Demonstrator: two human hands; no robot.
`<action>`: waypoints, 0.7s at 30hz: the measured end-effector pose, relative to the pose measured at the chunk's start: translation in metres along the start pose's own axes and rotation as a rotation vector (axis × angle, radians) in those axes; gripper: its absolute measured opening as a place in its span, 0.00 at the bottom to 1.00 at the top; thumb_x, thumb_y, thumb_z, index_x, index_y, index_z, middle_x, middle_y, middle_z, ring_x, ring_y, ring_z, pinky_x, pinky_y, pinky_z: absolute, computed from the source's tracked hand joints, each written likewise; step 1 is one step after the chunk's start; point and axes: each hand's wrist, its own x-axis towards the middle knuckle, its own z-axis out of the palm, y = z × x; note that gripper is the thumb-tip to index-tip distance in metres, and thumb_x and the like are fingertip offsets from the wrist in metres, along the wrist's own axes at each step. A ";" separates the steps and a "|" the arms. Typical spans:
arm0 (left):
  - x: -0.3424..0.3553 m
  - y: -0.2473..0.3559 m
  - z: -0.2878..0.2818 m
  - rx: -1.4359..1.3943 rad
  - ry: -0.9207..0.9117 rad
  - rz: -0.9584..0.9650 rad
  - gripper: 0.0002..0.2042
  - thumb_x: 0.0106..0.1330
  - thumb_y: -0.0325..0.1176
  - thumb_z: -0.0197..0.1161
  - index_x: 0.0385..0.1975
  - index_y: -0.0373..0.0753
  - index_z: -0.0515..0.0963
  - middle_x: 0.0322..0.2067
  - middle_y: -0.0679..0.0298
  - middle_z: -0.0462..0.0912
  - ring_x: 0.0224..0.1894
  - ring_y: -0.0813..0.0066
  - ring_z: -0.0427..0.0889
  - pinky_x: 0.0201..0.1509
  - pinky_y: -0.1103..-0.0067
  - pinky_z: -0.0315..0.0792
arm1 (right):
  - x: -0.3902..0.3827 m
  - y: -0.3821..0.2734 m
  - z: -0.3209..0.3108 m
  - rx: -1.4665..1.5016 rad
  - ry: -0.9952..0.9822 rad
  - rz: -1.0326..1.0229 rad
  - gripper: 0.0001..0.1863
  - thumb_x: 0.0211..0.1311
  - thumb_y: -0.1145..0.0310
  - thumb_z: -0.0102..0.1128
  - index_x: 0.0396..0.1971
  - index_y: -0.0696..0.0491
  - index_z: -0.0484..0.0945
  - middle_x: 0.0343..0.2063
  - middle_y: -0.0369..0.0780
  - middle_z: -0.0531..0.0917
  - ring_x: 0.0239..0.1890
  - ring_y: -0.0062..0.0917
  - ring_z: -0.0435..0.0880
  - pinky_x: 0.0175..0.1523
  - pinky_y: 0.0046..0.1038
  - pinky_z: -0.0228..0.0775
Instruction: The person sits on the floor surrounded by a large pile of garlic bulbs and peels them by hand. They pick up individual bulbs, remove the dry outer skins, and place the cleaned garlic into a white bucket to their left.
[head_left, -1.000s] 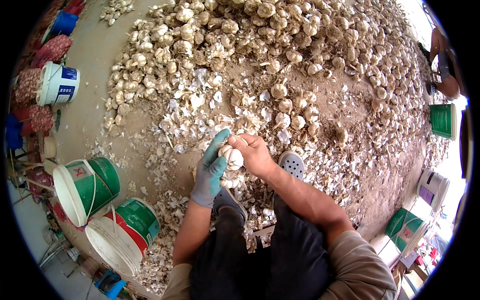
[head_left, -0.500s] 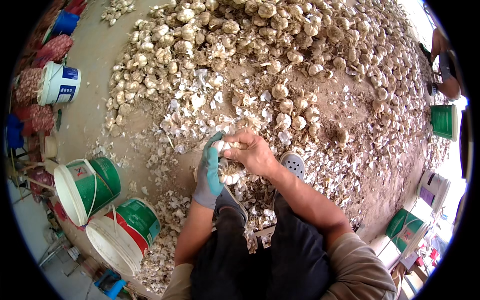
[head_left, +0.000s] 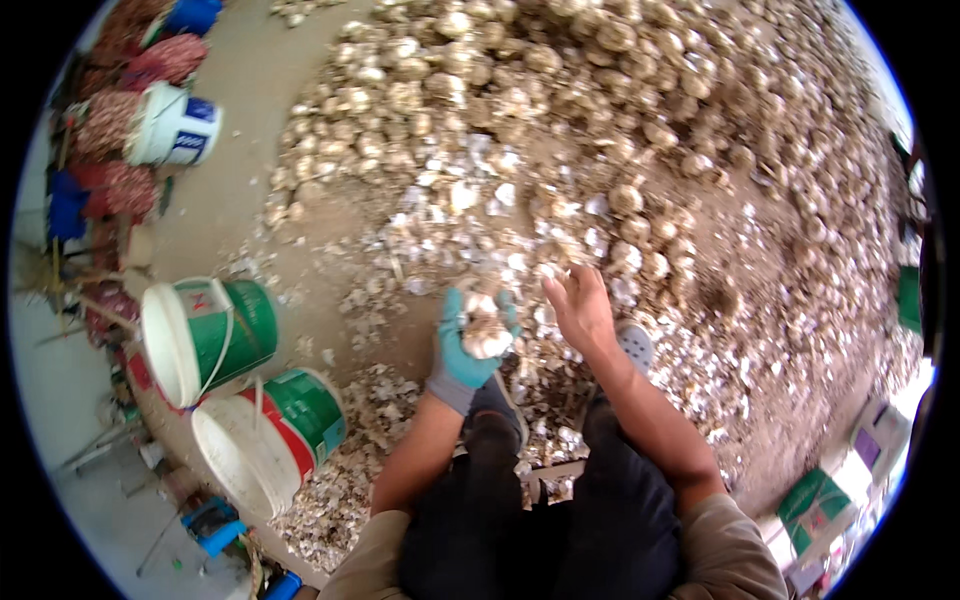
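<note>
Over scattered skins (head_left: 425, 232), the left hand (head_left: 462, 362) curls around garlic (head_left: 487, 338); apart from it, the right hand (head_left: 583, 314) hangs spread

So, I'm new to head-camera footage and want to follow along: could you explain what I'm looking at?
There is no machine here, just a person's two hands. The view comes from a fisheye camera worn on the head, looking down, so the picture is round and straight edges bend.

The left hand, in a teal and grey glove, holds garlic; blur hides whether it is one bulb or more. The bare right hand is apart from it, thumb and fingers parted.

On the floor lie a broad heap of garlic bulbs and scattered papery skins. To the left are a green bucket and a red and green bucket, both tilted.
</note>
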 end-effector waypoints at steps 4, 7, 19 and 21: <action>-0.040 0.053 -0.034 0.125 0.288 0.190 0.19 0.69 0.53 0.57 0.38 0.41 0.79 0.33 0.60 0.84 0.32 0.63 0.83 0.35 0.68 0.81 | -0.016 0.008 0.001 -0.007 -0.338 0.017 0.28 0.60 0.49 0.63 0.48 0.59 0.78 0.37 0.51 0.85 0.43 0.44 0.84 0.50 0.37 0.74; -0.125 0.181 -0.039 0.150 0.232 0.591 0.18 0.67 0.52 0.59 0.35 0.40 0.78 0.33 0.61 0.82 0.33 0.66 0.82 0.34 0.68 0.79 | -0.019 0.015 0.010 0.098 -0.350 0.111 0.26 0.60 0.53 0.63 0.48 0.60 0.79 0.38 0.51 0.85 0.42 0.42 0.84 0.49 0.36 0.74; -0.173 0.274 0.007 0.525 0.720 0.821 0.35 0.70 0.57 0.52 0.65 0.31 0.63 0.62 0.53 0.69 0.64 0.55 0.69 0.62 0.66 0.73 | -0.017 0.038 0.004 -0.074 -0.445 0.083 0.20 0.61 0.53 0.57 0.43 0.52 0.82 0.38 0.51 0.84 0.43 0.48 0.82 0.49 0.42 0.73; -0.162 0.249 -0.023 1.028 0.923 0.617 0.29 0.71 0.49 0.56 0.61 0.29 0.68 0.58 0.53 0.74 0.60 0.60 0.73 0.62 0.69 0.72 | -0.013 0.021 0.018 -0.094 -0.543 0.127 0.19 0.60 0.54 0.58 0.40 0.54 0.82 0.37 0.52 0.84 0.43 0.48 0.81 0.49 0.42 0.73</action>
